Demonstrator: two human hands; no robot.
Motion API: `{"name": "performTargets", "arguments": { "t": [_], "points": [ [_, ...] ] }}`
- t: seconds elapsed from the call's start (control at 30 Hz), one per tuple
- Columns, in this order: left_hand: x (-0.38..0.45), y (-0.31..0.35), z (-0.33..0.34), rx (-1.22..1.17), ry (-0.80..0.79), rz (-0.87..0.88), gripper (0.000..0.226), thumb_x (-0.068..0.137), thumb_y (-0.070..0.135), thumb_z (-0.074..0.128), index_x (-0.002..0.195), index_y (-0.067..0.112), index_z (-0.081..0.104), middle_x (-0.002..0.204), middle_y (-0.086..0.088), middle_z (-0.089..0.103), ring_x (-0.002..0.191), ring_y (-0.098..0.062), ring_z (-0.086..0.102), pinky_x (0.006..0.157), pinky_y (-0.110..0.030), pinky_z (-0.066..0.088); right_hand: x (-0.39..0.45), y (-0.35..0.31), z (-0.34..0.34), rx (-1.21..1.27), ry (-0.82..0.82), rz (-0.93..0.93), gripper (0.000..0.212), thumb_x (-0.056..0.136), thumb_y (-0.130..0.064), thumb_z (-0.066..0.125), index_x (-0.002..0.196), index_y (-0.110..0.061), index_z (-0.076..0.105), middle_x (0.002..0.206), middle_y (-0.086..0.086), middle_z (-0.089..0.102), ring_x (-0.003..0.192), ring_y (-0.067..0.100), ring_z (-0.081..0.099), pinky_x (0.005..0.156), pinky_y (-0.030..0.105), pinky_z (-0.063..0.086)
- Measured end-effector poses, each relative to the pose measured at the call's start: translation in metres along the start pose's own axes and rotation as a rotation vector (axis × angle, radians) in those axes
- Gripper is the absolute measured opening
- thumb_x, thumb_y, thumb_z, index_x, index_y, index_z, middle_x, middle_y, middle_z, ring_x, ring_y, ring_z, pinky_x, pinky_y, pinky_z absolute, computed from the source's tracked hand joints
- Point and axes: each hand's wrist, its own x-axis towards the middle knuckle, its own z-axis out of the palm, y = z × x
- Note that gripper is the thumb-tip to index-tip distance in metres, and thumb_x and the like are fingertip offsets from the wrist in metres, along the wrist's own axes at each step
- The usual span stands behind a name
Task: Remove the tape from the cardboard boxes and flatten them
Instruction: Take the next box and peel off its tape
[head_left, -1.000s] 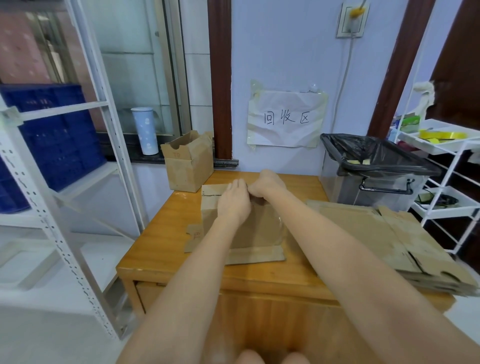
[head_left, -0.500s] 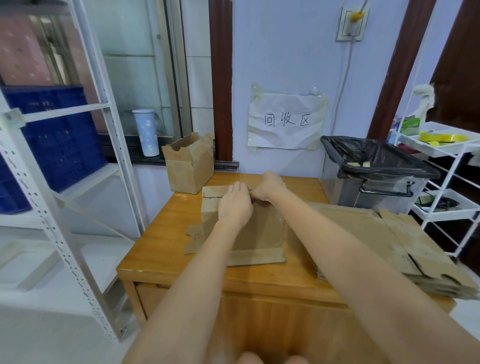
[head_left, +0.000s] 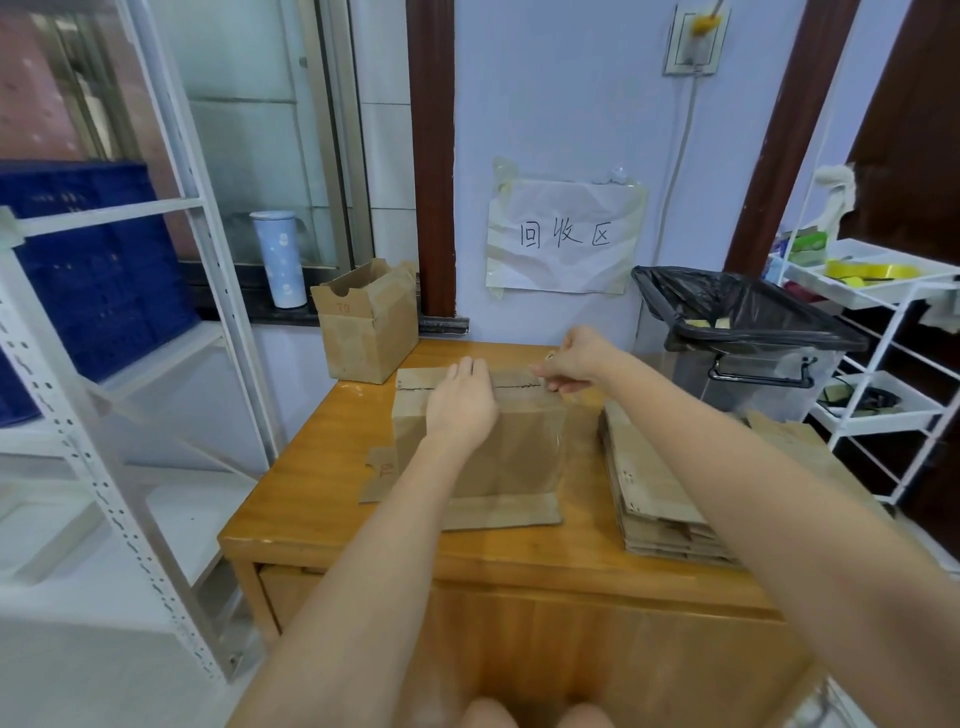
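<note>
The cardboard box (head_left: 483, 447) stands mid-bench, flaps splayed flat around its base, and here's the change: a moment back both hands were bunched together at its top, now the right hand (head_left: 579, 358) has pulled away to the box's right corner, and the seam along the top shows a bare, ragged dark line. My read is the tape (head_left: 558, 387) is peeling off that seam, with the flattening still to come. The left hand (head_left: 460, 402) lies spread on top of the box, fingers straight, pressing it steady, holding nothing. The right hand's grip is pinched tight on what looks like a clear strip, hard to make out. Just right sits a stack of flattened boxes (head_left: 660, 493). Further back, an open box (head_left: 366, 322), and the black-lined bin (head_left: 748, 332) waiting for scraps
</note>
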Motion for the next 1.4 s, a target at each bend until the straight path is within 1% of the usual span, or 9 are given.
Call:
{"name": "performTargets", "arguments": {
  "t": [0.2,0.43,0.6,0.73,0.9,1.0,1.17,1.3,1.4],
  "points": [
    [-0.001,0.000,-0.001,0.009,0.008,0.011,0.026,0.091,0.000,0.036,0.114,0.007,0.046,0.119,-0.009,0.047,0.110,-0.024,0.043,0.070,-0.030,0.031,0.000,0.006,0.008,0.040,0.028,-0.090,0.018,0.082,-0.009,0.075,0.074,-0.008,0.059,0.065,0.008,0.059,0.054,0.013,0.053,0.055,0.021,0.048],
    [0.000,0.001,0.000,0.015,0.011,0.012,0.024,0.091,0.001,0.036,0.112,0.008,0.047,0.116,-0.008,0.048,0.108,-0.024,0.044,0.070,-0.030,0.033,-0.005,-0.013,-0.007,-0.047,-0.166,-0.023,0.012,0.097,-0.012,0.050,0.105,-0.005,0.057,0.073,0.009,0.048,0.060,0.014,0.058,0.058,0.020,0.053],
    [-0.001,0.001,0.002,0.015,0.024,0.019,0.024,0.091,0.001,0.036,0.112,0.007,0.047,0.115,-0.008,0.049,0.107,-0.025,0.044,0.071,-0.031,0.036,-0.002,-0.008,-0.006,-0.082,-0.071,-0.006,0.031,0.085,-0.019,0.072,0.106,0.001,0.061,0.088,0.014,0.068,0.074,0.018,0.062,0.069,0.024,0.054],
    [-0.002,0.001,0.002,0.023,0.019,0.015,0.024,0.093,0.003,0.035,0.113,0.008,0.047,0.116,-0.008,0.049,0.109,-0.024,0.044,0.071,-0.032,0.036,-0.007,-0.009,0.001,-0.168,-0.048,0.060,0.042,0.072,-0.025,0.083,0.089,-0.009,0.048,0.054,0.003,0.053,0.045,0.012,0.042,0.045,0.018,0.036],
    [-0.001,0.001,0.002,0.032,0.022,0.012,0.025,0.092,0.002,0.036,0.114,0.008,0.047,0.118,-0.008,0.048,0.109,-0.024,0.044,0.070,-0.030,0.034,-0.008,-0.012,0.015,-0.261,-0.010,0.090,0.062,0.067,-0.038,0.084,0.102,-0.009,0.041,0.090,0.008,0.052,0.075,0.020,0.049,0.057,0.027,0.041],
    [-0.003,0.002,0.001,0.026,0.020,0.017,0.026,0.093,0.002,0.036,0.115,0.008,0.047,0.119,-0.008,0.048,0.110,-0.024,0.043,0.071,-0.030,0.033,-0.008,-0.011,0.018,-0.243,0.046,0.090,0.049,0.075,-0.037,0.079,0.093,-0.010,0.041,0.074,0.003,0.050,0.071,0.017,0.052,0.066,0.027,0.045],
    [-0.005,0.002,0.000,0.011,0.033,0.025,0.026,0.094,0.003,0.036,0.117,0.007,0.046,0.121,-0.009,0.048,0.112,-0.024,0.043,0.072,-0.028,0.031,-0.005,-0.012,0.022,-0.264,0.127,0.099,0.028,0.078,-0.025,0.074,0.071,-0.014,0.049,0.053,-0.001,0.054,0.046,0.013,0.050,0.045,0.023,0.037],
    [-0.004,0.000,0.001,0.002,0.036,0.025,0.027,0.093,0.002,0.036,0.118,0.007,0.047,0.121,-0.009,0.048,0.112,-0.024,0.044,0.074,-0.029,0.032,-0.010,-0.013,0.027,-0.559,0.208,-0.051,0.031,0.082,-0.036,0.070,0.075,-0.017,0.048,0.071,-0.003,0.055,0.084,0.020,0.063,0.062,0.025,0.038],
    [0.000,-0.004,0.002,-0.006,0.018,0.048,0.024,0.096,0.006,0.036,0.116,0.008,0.048,0.119,-0.008,0.049,0.110,-0.024,0.044,0.072,-0.029,0.032,-0.009,-0.009,0.012,-0.415,0.002,-0.092,0.050,0.087,-0.060,0.056,0.099,-0.012,0.051,0.096,0.003,0.053,0.100,0.024,0.056,0.079,0.030,0.040]
  ]
}}
